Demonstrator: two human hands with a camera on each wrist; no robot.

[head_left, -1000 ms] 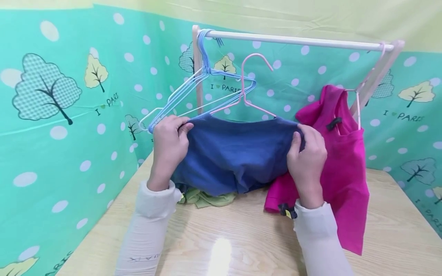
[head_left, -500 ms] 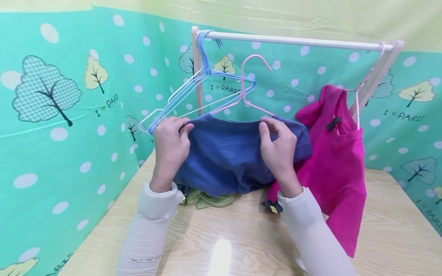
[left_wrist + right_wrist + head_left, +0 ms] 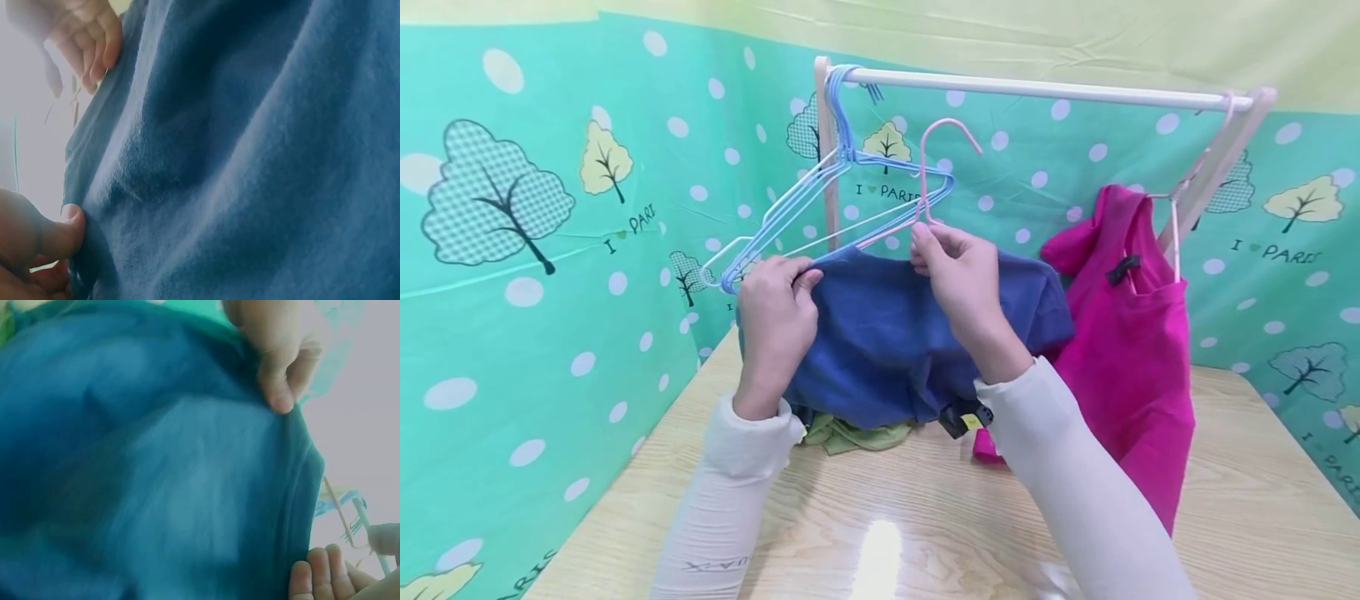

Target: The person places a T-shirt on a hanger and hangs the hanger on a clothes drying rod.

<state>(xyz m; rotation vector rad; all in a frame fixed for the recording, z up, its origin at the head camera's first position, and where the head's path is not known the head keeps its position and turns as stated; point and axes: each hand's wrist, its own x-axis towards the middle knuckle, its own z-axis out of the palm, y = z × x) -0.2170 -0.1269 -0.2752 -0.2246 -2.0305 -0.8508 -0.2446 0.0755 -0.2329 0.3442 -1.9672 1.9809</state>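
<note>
A blue shirt (image 3: 880,333) hangs from a pink hanger (image 3: 924,167), whose hook rises free above the neckline. My left hand (image 3: 777,321) pinches the shirt's left shoulder edge between thumb and fingers; the left wrist view shows its thumb (image 3: 73,219) pressed on the cloth. My right hand (image 3: 966,283) is at the middle of the neckline, thumb right at the hanger's neck. In the right wrist view its fingers (image 3: 320,575) are slightly bent at the cloth's edge, apart from the thumb, with the hanger wire showing between. Cloth hides the hanger's lower part.
A clothes rack with a white rail (image 3: 1045,87) stands behind. Several blue hangers (image 3: 844,125) hang at its left end, and a magenta shirt (image 3: 1150,358) on a hanger at its right. Green cloth (image 3: 857,435) lies on the wooden table (image 3: 820,517) beneath the blue shirt.
My right hand has let go of the shirt's right shoulder and moved left along the neckline to the hanger's neck. The right shoulder now hangs loose. The left hand keeps its pinch.
</note>
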